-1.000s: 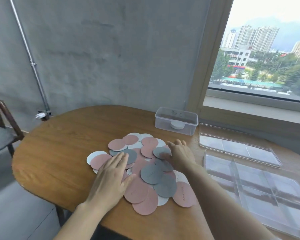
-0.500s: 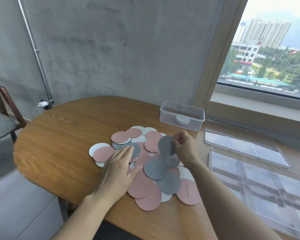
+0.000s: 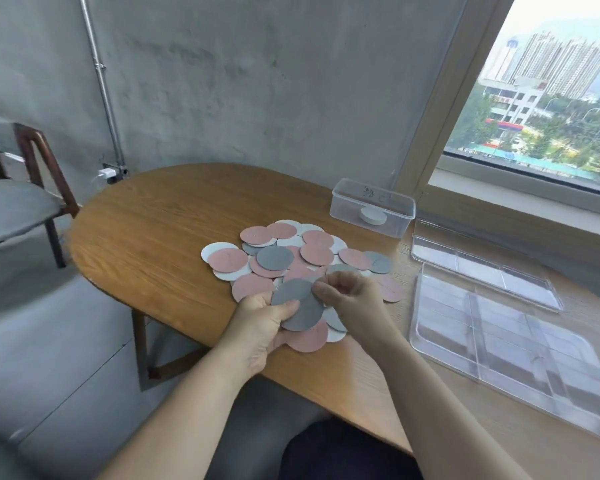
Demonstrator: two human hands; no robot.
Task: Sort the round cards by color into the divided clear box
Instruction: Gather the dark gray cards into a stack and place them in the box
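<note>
Pink, grey & white cards (image 3: 302, 258) lying overlapped in a heap mid-table; two grey cards (image 3: 300, 308) raised at near edge. Clear divided box (image 3: 499, 344) sitting empty, right.

Left half of table (image 3: 146, 237) bare, open approach. Card pile (image 3: 291, 258) crowds centre. Small lidded tub (image 3: 373, 207) blocks far right; flat clear lid (image 3: 482, 268), seemingly, beyond divided box (image 3: 499, 341) at right edge.

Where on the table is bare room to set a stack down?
Bare wood on the oval wooden table left of the pile of pink, grey and white round cards. The right side is crowded: small lidded clear box, flat clear lid, divided clear box.
</note>
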